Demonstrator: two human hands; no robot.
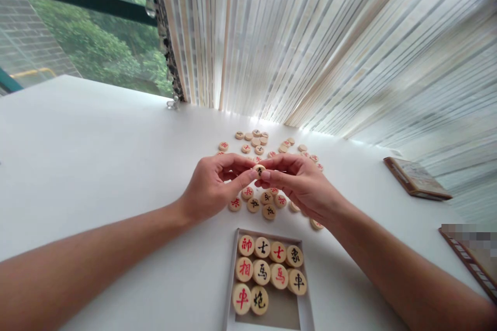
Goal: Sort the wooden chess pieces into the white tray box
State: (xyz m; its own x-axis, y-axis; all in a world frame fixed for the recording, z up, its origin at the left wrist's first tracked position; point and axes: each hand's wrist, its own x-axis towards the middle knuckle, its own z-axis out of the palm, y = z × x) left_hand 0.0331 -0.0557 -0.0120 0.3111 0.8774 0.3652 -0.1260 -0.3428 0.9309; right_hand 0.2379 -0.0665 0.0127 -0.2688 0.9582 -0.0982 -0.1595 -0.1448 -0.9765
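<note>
Both my hands meet above the white table [97, 165] and pinch one round wooden chess piece [259, 170] with a black character between their fingertips. My left hand [213, 186] grips it from the left, my right hand [303, 183] from the right. Under and beyond the hands lie several loose wooden chess pieces [256, 142] with red or black characters. Nearer to me sits a shallow white box [233, 274] holding several pieces in rows.
A brown book-like case [417, 178] lies at the right, and another framed edge [471, 264] shows at the far right. Striped blinds [310, 36] hang behind the table, with a window [77, 31] on greenery at the left.
</note>
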